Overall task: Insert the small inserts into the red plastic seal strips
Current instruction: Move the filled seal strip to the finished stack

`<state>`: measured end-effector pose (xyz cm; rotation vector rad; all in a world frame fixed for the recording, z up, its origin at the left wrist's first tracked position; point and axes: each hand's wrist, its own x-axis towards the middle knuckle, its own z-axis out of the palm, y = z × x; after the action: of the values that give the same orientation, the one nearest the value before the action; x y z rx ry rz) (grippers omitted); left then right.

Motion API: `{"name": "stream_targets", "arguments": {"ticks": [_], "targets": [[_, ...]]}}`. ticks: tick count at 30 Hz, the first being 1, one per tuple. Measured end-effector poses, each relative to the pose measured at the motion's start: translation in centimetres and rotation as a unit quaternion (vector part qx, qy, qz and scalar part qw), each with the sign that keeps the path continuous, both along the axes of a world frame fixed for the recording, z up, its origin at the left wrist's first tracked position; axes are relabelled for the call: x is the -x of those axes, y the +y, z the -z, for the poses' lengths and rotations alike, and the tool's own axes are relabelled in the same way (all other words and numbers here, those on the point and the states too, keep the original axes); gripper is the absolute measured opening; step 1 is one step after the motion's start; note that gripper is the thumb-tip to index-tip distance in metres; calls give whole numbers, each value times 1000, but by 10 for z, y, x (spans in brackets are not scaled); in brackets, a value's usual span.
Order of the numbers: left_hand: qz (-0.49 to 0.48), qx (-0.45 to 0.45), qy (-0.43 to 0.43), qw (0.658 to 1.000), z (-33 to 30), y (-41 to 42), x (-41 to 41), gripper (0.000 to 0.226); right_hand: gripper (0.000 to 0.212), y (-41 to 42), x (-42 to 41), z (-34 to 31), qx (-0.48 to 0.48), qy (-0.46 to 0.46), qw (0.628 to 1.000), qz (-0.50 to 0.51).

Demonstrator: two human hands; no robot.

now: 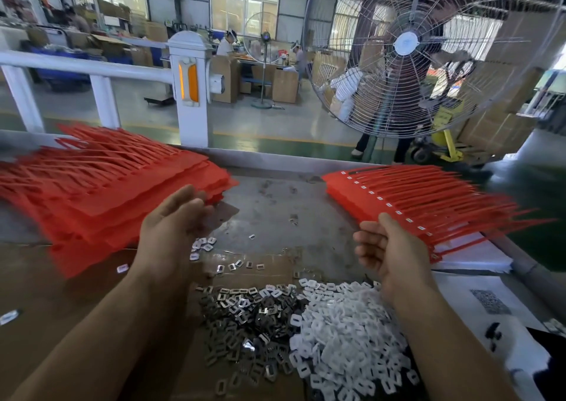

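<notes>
- Head view, surroundings: a large wire-caged fan stands beyond the far edge of my worktable; a white railing post with an orange reflector rises at centre left, and cardboard boxes are stacked behind the fan at right. Nothing lies between my hands and the parts.
- Head view, task parts: a blurred stack of red seal strips fills the left of the table; a second fan of red strips, each head showing a small white insert, lies at right on white sheets. Near me, on brown cardboard, a heap of metal inserts touches a heap of white plastic inserts; a few loose pieces are scattered further out.
- Head view, hands: my left hand hovers above the loose inserts, just beside the left stack's near corner, fingers relaxed and slightly bent, holding nothing that I can see. My right hand hovers beside the right strips, palm turned inward, fingers loosely curled, with nothing visible in it.
</notes>
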<state>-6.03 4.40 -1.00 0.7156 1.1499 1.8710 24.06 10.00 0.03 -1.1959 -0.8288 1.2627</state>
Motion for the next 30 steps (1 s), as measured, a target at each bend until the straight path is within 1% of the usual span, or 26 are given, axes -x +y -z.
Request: {"name": "stream_targets", "arguments": {"ticks": [2, 5, 8, 14, 16, 21, 22, 25, 30], "targets": [[-9, -37, -67, 997, -5, 1, 6, 40, 37, -3, 5, 0, -11, -27, 999, -14], [-10, -72, -155, 985, -9, 2, 20, 34, 35, -6, 10, -1, -29, -64, 997, -17], [-8, -87, -202, 976, -12, 1, 27, 31, 33, -7, 14, 0, -38, -91, 995, -20], [0, -98, -230, 968, -17, -5, 31, 45, 33, -5, 14, 4, -38, -114, 992, -45], [-1, -98, -214, 972, -17, -5, 31, 47, 33, -4, 14, 7, -43, -120, 991, -50], [-13, -95, -141, 985, -18, -4, 29, 54, 32, -6, 15, 10, -57, -139, 987, -57], [-16, -95, -144, 985, -19, -3, 29, 55, 32, -6, 15, 10, -59, -140, 987, -59], [-19, -110, -198, 974, -19, -4, 31, 57, 32, -8, 16, 9, -61, -138, 986, -64], [-27, -107, -217, 970, -20, -2, 35, 46, 32, -9, 19, 8, -61, -145, 985, -73]]}}
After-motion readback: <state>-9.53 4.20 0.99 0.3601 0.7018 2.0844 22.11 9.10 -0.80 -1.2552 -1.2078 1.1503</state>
